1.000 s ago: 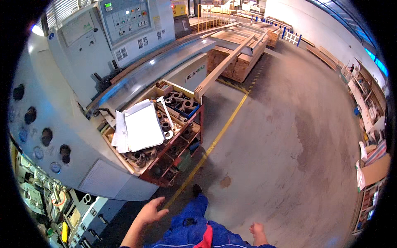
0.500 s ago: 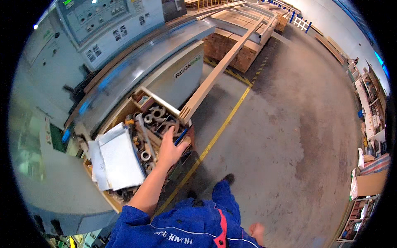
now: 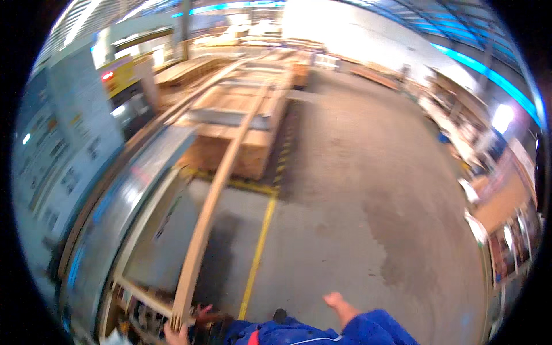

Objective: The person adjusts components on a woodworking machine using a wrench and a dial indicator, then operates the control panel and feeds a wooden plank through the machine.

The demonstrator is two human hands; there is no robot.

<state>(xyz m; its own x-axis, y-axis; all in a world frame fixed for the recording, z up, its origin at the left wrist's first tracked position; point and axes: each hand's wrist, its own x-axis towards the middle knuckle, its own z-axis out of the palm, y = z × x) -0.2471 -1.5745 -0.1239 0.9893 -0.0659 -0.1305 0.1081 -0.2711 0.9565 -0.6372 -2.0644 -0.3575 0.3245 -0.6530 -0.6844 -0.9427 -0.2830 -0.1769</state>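
Note:
A long wooden strip (image 3: 210, 214) slants from the timber stack down to the lower left, its jointed near end at the edge of a wooden box (image 3: 150, 300) of metal parts. My left hand (image 3: 176, 334) is at that near end, its fingers closed around it; the picture's lower edge cuts off the rest of the hand. Out to the right, over the floor and away from any object, hangs my right hand (image 3: 338, 303). Blur hides how its fingers are set.
A metal machine bed (image 3: 133, 183) and a pale cabinet with panels (image 3: 63, 152) line the left. Stacked timber (image 3: 230, 154) stands ahead, beside a yellow floor line (image 3: 260, 247). Along the right wall are cardboard (image 3: 506, 198) and a shelf rack (image 3: 510, 253).
The view has tilted up and swung, so the box and strip sit lower and further left. My left hand has gone from over the box's metal parts to the strip's end. My right arm has lifted.

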